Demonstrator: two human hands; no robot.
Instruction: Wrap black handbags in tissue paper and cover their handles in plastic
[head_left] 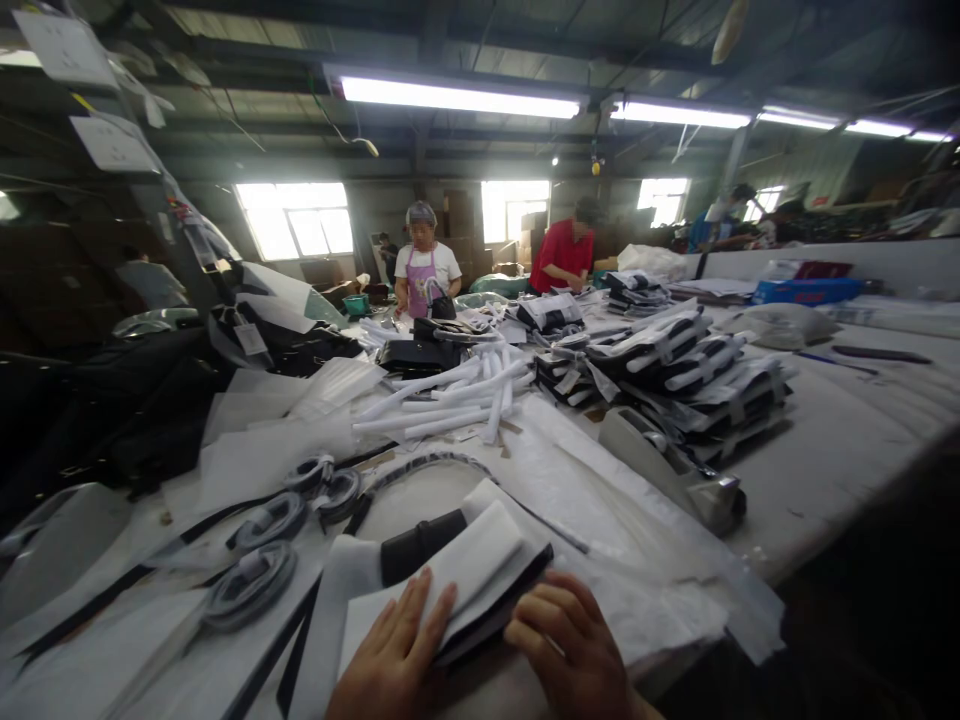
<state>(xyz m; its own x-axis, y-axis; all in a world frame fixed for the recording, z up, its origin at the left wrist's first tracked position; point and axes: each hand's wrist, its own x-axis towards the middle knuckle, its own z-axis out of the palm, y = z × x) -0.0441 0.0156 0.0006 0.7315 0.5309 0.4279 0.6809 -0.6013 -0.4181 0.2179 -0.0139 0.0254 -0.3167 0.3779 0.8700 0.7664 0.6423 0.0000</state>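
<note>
A black bag (495, 610) lies in front of me, partly covered by a folded white foam sheet (469, 560). My left hand (401, 650) rests flat on the sheet, fingers stretched out. At the bag's right edge is my right hand (566, 640), its fingers curled in and closed against that edge; the fingertips are partly hidden. Beyond the sheet, a black padded piece (424, 545) pokes out, and a long strap wrapped in clear film (431, 458) arches behind it. More white foam (322, 640) lies beneath, on the left.
Coiled grey straps (251, 585) lie at left. White foam tubes (450, 395) are heaped farther back, beside stacked wrapped black bags (675, 360). A tape dispenser (675, 470) sits to the right on plastic film (585, 480). Two people (427, 265) stand across the table.
</note>
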